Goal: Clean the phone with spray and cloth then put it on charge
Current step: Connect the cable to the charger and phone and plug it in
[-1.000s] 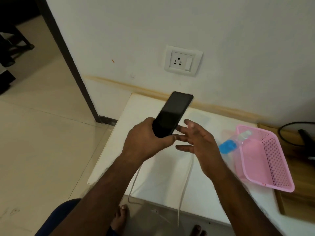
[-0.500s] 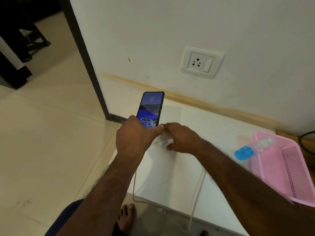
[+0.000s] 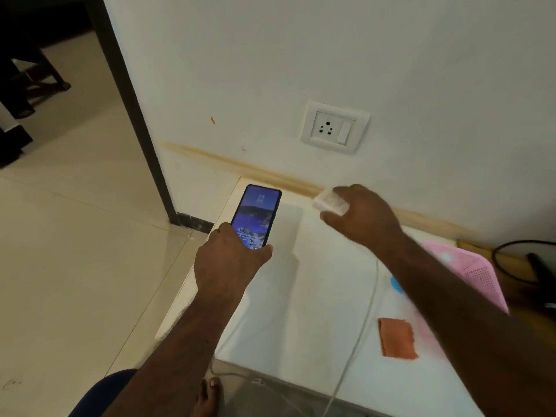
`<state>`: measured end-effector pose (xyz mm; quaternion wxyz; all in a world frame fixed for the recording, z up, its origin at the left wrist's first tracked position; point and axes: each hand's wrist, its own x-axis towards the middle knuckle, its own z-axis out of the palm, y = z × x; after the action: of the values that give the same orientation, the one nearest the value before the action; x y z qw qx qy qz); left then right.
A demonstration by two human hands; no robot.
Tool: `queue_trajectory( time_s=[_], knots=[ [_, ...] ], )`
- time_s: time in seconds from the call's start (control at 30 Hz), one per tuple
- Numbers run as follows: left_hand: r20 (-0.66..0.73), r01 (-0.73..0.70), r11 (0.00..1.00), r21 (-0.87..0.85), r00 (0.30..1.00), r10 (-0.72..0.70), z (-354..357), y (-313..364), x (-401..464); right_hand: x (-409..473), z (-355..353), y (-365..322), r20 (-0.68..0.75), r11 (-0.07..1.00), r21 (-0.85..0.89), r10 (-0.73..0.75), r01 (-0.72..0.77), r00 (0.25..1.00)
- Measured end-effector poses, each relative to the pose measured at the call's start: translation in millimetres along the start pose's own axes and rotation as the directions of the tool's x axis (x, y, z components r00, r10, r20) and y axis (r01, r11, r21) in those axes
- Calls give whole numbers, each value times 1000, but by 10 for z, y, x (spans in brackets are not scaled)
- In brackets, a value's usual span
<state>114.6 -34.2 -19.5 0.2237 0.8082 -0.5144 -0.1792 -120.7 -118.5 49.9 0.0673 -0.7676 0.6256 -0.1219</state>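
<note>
My left hand [image 3: 230, 261] grips the lower end of a black phone [image 3: 257, 212] with its screen lit, held over the left part of the white table [image 3: 301, 311]. A white charger adapter [image 3: 329, 202] is in my right hand [image 3: 359, 216], raised above the table below the wall socket [image 3: 334, 127]. Its white cable [image 3: 359, 332] hangs down over the table's front edge. An orange cloth [image 3: 397, 338] lies flat on the table at the right. The spray bottle's blue cap [image 3: 394, 284] peeks out from behind my right forearm.
A pink plastic basket [image 3: 478, 275] lies tilted at the table's right end. Beyond it lie a black cable [image 3: 505, 251] and a dark object on a wooden surface. A dark door frame [image 3: 135, 115] stands left, with tiled floor beyond. My bare foot [image 3: 209, 395] is under the table edge.
The phone's screen lit up and my left hand lowered it to the left. My right hand picked up the charger adapter and lifted it up and right, toward the wall.
</note>
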Motion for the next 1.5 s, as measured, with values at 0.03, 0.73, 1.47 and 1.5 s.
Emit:
queue_trajectory(
  time_s=[0.03, 0.73, 1.47, 1.5],
  knots=[
    [-2, -13, 1000, 13, 1000, 13, 24, 10, -16, 42, -141, 32, -53, 999, -22, 35, -36, 998],
    [82, 12, 981, 192, 996, -28, 384, 27, -165, 770, -179, -785, -337, 922, 137, 387, -362, 858],
    [154, -23, 972, 234, 988, -14, 471, -15, -203, 946, -42, -786, -320, 898, 74, 433, -434, 842],
    [153, -23, 971, 236, 988, -14, 469, -16, -206, 957, -43, -787, -317, 897, 76, 436, -435, 842]
  ],
)
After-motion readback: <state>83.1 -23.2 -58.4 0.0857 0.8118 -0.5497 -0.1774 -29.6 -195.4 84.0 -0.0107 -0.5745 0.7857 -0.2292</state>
